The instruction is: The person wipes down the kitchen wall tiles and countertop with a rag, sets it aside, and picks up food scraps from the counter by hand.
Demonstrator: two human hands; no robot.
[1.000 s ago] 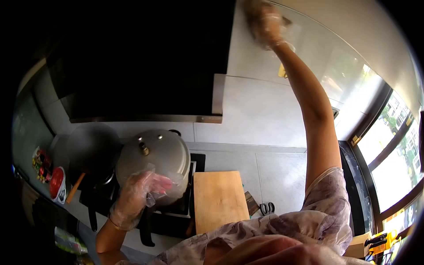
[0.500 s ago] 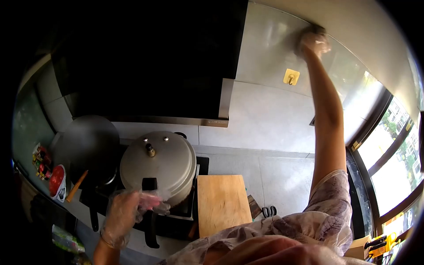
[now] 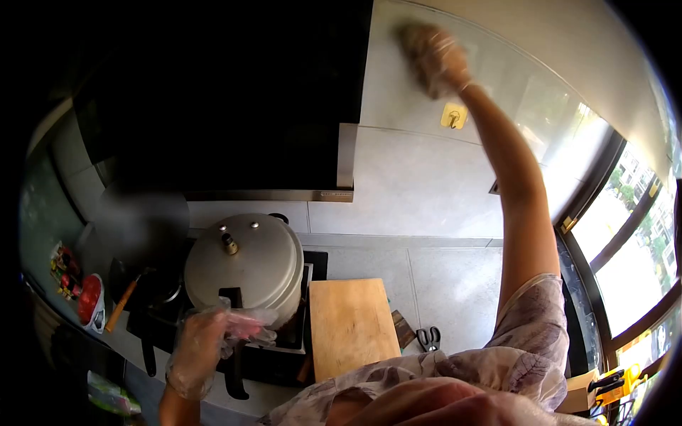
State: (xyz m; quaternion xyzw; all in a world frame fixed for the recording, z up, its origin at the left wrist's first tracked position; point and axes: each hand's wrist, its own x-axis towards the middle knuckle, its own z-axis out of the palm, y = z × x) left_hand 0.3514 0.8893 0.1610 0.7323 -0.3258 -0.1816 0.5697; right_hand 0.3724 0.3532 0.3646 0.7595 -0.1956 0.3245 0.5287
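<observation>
High on the wall, my right hand (image 3: 444, 60) in a clear plastic glove presses a dark greyish cloth (image 3: 412, 41) against the tiles (image 3: 405, 160). The cloth is blurred by motion. My left hand (image 3: 202, 344), also in a clear loose glove, is held low with its fingers curled beside the handle of a large metal pressure cooker (image 3: 245, 259). Something pink shows at its fingers through the plastic; I cannot make out what it is. Whether this hand touches the cooker's black handle (image 3: 234, 373) is unclear.
A dark range hood (image 3: 270, 194) hangs over the stove. A wooden board (image 3: 353, 326) and scissors (image 3: 429, 339) lie right of the cooker. A yellow wall hook (image 3: 453, 116) is below my right hand. A wok (image 3: 138, 220) and a red-topped container (image 3: 89, 298) stand left; a window is right.
My right hand has swept the cloth leftward along the upper wall, toward the hood. My left hand stays beside the pressure cooker. The view has shifted slightly.
</observation>
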